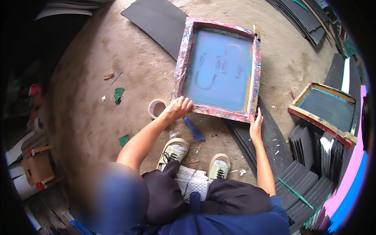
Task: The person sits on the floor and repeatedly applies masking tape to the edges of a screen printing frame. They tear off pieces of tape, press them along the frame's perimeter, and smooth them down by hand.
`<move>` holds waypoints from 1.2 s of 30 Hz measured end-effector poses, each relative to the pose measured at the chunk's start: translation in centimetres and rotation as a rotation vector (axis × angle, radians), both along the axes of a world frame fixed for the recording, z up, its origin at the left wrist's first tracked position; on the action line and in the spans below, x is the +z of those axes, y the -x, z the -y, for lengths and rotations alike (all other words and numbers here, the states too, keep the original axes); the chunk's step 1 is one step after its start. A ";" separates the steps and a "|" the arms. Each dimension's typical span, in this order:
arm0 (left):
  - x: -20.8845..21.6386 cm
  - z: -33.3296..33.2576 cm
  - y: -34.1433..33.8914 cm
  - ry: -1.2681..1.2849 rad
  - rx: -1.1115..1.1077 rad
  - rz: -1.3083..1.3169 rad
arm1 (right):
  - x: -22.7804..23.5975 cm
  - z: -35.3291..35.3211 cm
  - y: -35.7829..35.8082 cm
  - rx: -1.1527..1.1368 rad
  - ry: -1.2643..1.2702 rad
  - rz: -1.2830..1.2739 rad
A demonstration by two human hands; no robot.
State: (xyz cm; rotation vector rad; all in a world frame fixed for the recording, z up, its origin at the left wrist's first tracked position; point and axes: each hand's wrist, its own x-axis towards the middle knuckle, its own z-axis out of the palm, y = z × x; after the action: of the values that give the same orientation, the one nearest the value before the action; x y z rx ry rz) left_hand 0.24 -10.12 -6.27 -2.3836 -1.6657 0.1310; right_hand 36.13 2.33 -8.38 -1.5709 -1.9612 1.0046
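A screen printing frame (219, 113) with paint-smeared, pinkish wooden sides is tilted in front of me. Its blue mesh (219, 70) carries a faint curved pattern. At the near left corner my left hand (180, 108) is closed over the frame's edge. My right hand (255, 122) grips the near right corner from the side, fingers along the outer edge; part of its grip is hidden behind the wood. A dark grey sheet (156, 25) lies on the floor, partly behind the frame. Beside my left wrist stands a roll of tape (157, 108).
A second, smaller printing frame (327, 107) rests on stacked dark sheets (303, 188) at the right. Pink sheets (346, 184) and blue sheets (354, 192) stand by them. Green scraps (118, 95) and a blue strip (194, 129) litter the floor. A cardboard box (38, 169) is at left.
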 end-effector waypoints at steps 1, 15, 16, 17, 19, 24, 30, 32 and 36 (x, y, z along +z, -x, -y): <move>-0.1 -0.2 -0.1 0.008 0.002 0.022 | 0.1 0.0 0.1 -0.040 -0.006 -0.033; 2.1 6.7 2.3 0.182 0.202 0.233 | 2.4 1.4 2.3 0.622 -0.744 0.627; 2.5 6.6 2.2 0.198 0.206 0.254 | 2.7 0.8 2.2 0.653 -0.743 0.605; 2.9 6.5 2.1 0.214 0.207 0.275 | 3.0 0.3 2.1 0.681 -0.742 0.584; 3.8 6.2 2.4 0.162 0.177 0.243 | 4.4 0.0 2.4 0.735 -0.734 0.565; 8.1 4.6 4.1 0.089 0.194 0.336 | 11.6 0.4 3.7 0.782 -0.728 0.547; 16.2 -0.4 1.9 -0.087 0.685 0.608 | 22.9 -0.6 7.7 0.724 -0.702 0.474; 19.9 -2.9 -1.4 -0.131 0.966 0.907 | 26.5 -0.8 9.3 0.651 -0.607 0.433; 22.1 -5.0 -4.0 -0.231 1.471 1.331 | 29.9 -0.4 14.4 0.554 -0.525 0.286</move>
State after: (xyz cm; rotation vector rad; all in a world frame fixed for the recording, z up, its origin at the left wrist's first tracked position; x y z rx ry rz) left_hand 4.28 -5.16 15.84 -0.3715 -3.1965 -1.5085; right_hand 21.71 2.68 21.49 -0.9355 -2.6619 0.3775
